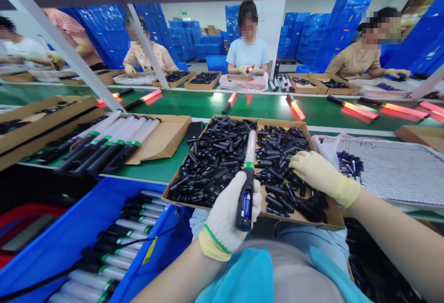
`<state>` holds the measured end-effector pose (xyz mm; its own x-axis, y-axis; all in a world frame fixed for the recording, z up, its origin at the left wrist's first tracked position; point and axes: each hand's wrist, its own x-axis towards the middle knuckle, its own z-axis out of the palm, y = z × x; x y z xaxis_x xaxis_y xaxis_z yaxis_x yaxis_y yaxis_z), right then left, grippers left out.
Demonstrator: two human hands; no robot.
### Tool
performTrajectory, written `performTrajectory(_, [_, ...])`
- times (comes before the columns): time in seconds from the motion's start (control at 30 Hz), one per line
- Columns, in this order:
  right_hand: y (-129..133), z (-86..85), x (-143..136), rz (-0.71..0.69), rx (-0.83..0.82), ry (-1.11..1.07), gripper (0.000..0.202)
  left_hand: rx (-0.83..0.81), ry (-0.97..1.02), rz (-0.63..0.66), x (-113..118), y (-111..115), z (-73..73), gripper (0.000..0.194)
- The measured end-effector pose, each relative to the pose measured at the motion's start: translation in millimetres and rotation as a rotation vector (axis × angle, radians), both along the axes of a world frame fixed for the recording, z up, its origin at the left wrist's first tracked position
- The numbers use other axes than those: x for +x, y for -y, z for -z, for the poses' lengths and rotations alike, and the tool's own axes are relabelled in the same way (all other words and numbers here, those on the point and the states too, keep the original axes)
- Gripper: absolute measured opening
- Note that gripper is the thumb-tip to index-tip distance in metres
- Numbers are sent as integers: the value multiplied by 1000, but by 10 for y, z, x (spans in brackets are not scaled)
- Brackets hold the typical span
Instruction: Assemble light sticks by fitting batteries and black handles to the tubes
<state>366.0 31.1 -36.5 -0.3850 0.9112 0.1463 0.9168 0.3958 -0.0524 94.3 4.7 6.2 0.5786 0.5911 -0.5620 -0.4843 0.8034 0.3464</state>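
the left hand (225, 211), gloved in white knit with a green hem, is clamped around the black handle of a light stick (249, 166), which slants up over the right edge of the left cardboard tray (187, 204). its battery slot is uncovered, with blue batteries (246, 205) seated inside. the right hand (315, 173), in a pale yellow glove, is right of the left cardboard tray, fingers curled over black plastic parts (277, 196) in the right cardboard tray (335, 224); whether they are pinched on one i cannot tell.

more black plastic pieces (215, 159) fill the left cardboard tray. to its left lies a row of light sticks (121, 143); nearer, on that same side, a blue bin (138, 259) holds others. beyond it runs a green conveyor belt (194, 102) carrying red-lit sticks (295, 107), with a gloved co-worker (247, 53) across.
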Motion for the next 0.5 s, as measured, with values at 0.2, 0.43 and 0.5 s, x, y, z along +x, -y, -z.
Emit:
performTrajectory(0.2, [360, -459, -220, -49, -176, -373, 34, 90, -75, 22, 199, 60, 162, 26])
performTrajectory(0.43, [579, -766, -612, -256, -461, -618, 20, 434, -180, 68, 350, 118, 268, 19])
performTrajectory(0.5, [557, -779, -650, -322, -465, -589, 21, 572, -217, 36, 325, 136, 200, 10])
